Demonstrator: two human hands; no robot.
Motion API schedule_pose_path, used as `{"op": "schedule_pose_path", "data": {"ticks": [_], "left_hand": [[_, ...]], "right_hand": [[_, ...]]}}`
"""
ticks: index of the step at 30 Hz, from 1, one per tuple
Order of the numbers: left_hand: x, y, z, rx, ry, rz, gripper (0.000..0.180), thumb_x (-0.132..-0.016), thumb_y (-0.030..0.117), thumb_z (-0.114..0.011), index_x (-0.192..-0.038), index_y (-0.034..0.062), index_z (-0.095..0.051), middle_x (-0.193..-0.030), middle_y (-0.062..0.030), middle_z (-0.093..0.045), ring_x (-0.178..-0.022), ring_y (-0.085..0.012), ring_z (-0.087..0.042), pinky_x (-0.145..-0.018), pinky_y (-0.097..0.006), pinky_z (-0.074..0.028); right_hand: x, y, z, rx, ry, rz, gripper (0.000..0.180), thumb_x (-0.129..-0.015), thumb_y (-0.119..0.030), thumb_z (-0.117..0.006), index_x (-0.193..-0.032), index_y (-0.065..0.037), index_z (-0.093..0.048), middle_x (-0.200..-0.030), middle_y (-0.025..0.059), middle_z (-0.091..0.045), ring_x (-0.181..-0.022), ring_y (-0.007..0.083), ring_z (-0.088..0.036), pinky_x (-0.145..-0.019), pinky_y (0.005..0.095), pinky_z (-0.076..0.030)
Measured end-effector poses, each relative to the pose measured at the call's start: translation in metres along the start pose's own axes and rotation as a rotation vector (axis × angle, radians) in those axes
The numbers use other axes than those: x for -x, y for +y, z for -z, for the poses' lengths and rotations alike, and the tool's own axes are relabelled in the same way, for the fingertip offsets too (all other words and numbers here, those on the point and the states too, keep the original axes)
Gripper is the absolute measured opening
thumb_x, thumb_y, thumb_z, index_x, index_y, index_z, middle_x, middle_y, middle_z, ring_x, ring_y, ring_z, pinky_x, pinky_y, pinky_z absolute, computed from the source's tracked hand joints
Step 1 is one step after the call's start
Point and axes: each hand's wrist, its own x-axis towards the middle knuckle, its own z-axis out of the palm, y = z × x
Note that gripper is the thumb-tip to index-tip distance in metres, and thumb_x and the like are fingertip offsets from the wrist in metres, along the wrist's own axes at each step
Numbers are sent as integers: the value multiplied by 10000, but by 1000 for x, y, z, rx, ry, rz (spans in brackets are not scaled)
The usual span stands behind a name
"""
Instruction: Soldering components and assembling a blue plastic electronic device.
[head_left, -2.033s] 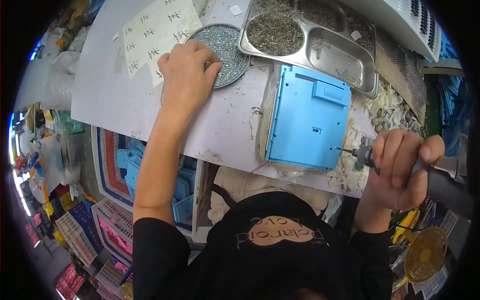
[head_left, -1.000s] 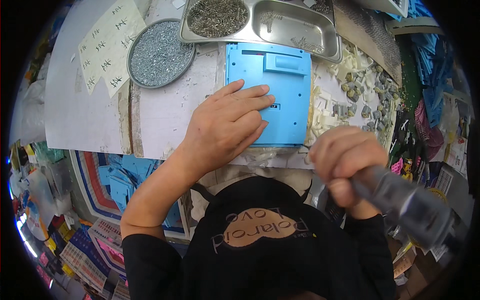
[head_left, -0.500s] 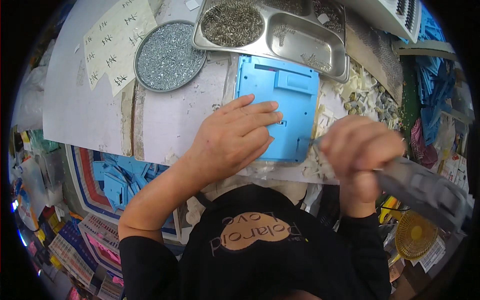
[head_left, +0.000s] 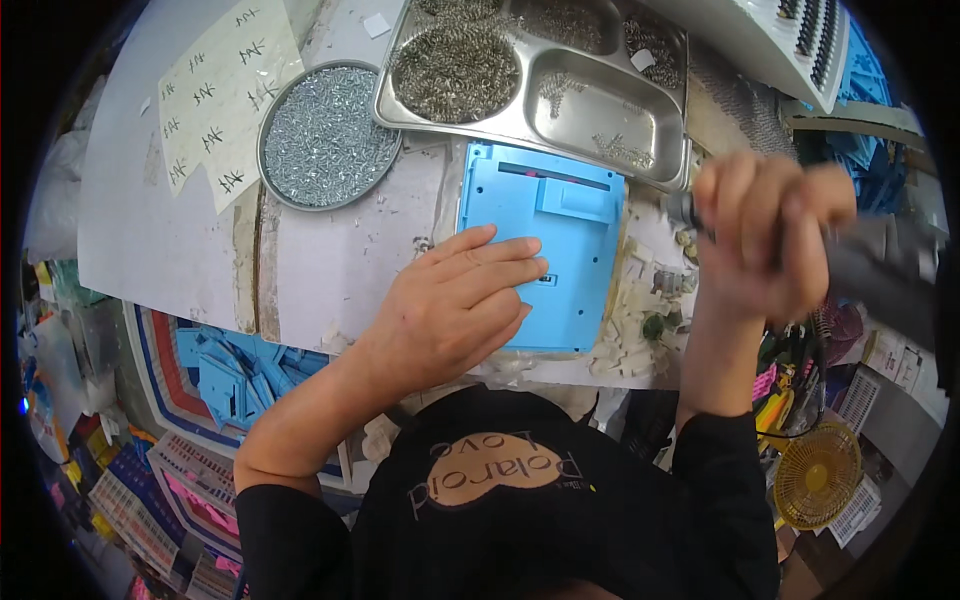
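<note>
On the table in front of me lies a blue plastic housing [head_left: 578, 262] with a slot, a raised block and several small holes. My left hand [head_left: 450, 305] rests flat on its left part, fingers stretched out across it. To the right of the housing, my right hand [head_left: 765, 235] is wrapped round a dark grey electric screwdriver [head_left: 880, 275], both blurred by motion. The screwdriver's nose points left, apart from the housing; its bit cannot be made out.
A round dish [head_left: 330, 135] of small silvery screws stands at the far left. Beside it a metal compartment tray [head_left: 605, 110] holds springs and small metal pieces. Small white plastic parts [head_left: 640, 310] lie right of the housing. Below the table's left edge, a striped bin [head_left: 165, 370] contains blue pieces.
My right hand has lifted the screwdriver away from the housing's lower right corner, moving it farther off and to the right. My left hand stays on the housing. The view has shifted slightly.
</note>
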Motion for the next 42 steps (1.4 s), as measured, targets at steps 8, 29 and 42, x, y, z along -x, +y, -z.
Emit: {"op": "schedule_pose_path", "data": {"ticks": [8,29,42], "left_hand": [[4,-4,-3,41,0,33,202,-826,39,-771,-752,68,-584,-1219,-82,-732,-1238,-253,-664,-1065,-474,-498],[6,5,14,231,272,262,262,-783,-10,-797,-1015,86,-722,-1052,-82,-781,-1032,-236,-748,-1110,-505,-443],[0,-12,49,-96,319,187,223,-760,80,-824,-961,68,-730,-1076,-76,-728,-1064,-256,-693,-1122,-486,-372]], "right_hand": [[-2,39,-1,184,-49,-101,226,-971,-189,-651,-900,-81,-465,-578,4,-474,-509,127,-456,-578,337,-452],[-12,9,-70,-242,-312,-89,255,-957,-250,-762,-1086,-147,-567,-679,-44,-650,-549,56,-608,-482,209,-442],[-30,5,-83,-104,-253,-170,181,-1028,-285,-599,-1151,-157,-563,-659,-89,-566,-540,50,-505,-590,264,-421]]}}
